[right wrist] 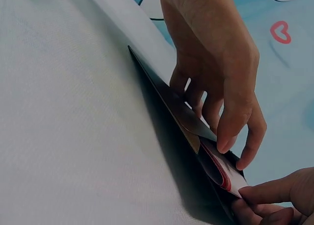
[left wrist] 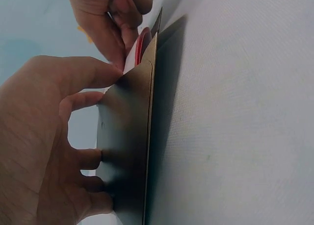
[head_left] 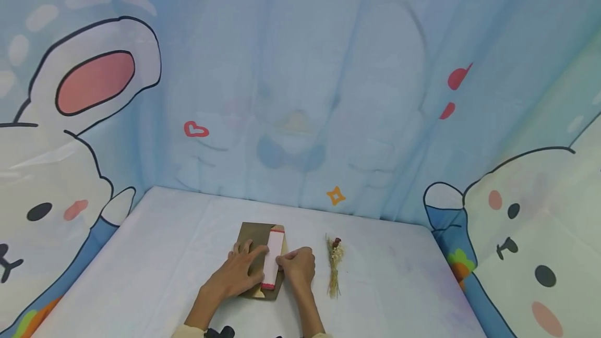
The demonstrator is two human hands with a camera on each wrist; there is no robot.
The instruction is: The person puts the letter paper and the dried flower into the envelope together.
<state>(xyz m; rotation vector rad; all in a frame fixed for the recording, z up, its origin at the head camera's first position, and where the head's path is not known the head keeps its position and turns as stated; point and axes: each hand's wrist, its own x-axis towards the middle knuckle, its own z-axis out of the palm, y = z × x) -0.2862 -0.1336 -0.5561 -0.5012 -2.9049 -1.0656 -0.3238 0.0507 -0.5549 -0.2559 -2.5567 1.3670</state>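
Observation:
A dark brown card or envelope (head_left: 254, 231) with some gold-coloured parts lies on the white-covered table. Along its right side is a folded white paper strip (head_left: 274, 254) with red edges, whose rounded fold (right wrist: 216, 171) shows in the right wrist view. My left hand (head_left: 237, 273) rests on the brown card with its fingers spread, index fingertip and thumb at the strip's left edge. At the strip's right edge my right hand (head_left: 300, 267) pinches the paper between thumb and index finger. In the left wrist view, the brown card's (left wrist: 125, 137) near edge is slightly raised off the cloth.
A small bunch of dried flowers (head_left: 335, 265) lies just right of my right hand. White cloth (head_left: 399, 275) covers the table. Behind and at both sides hangs a blue curtain (head_left: 300, 67) printed with cartoon rabbits.

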